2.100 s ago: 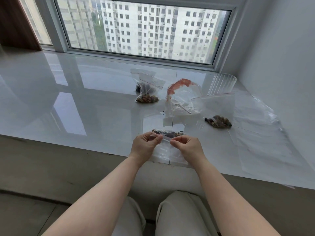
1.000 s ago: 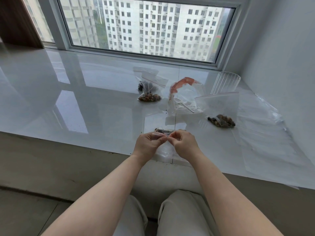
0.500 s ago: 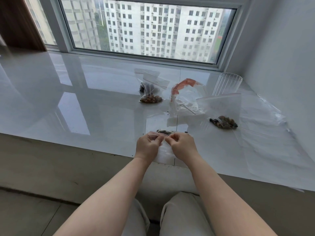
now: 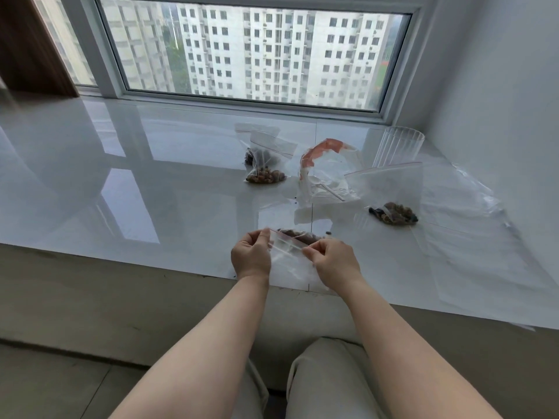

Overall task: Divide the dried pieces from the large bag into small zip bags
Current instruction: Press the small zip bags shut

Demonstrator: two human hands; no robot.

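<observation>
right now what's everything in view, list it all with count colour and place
held zip bag: 1, clear, brown pieces at its far end, near ledge edge
filled zip bags: 2 it seems, clear with brown pieces, overlapping, left of the large bag
right zip bag: 1, clear, brown pieces, right of the large bag
large bag: 1, clear with red strip, centre
cup: 1, clear ribbed, far right by the wall
plastic sheet: 1, clear, flat at right
ledge: 1, glossy white, under the window
left hand: pinches the held bag's left end
right hand: pinches its right end
</observation>
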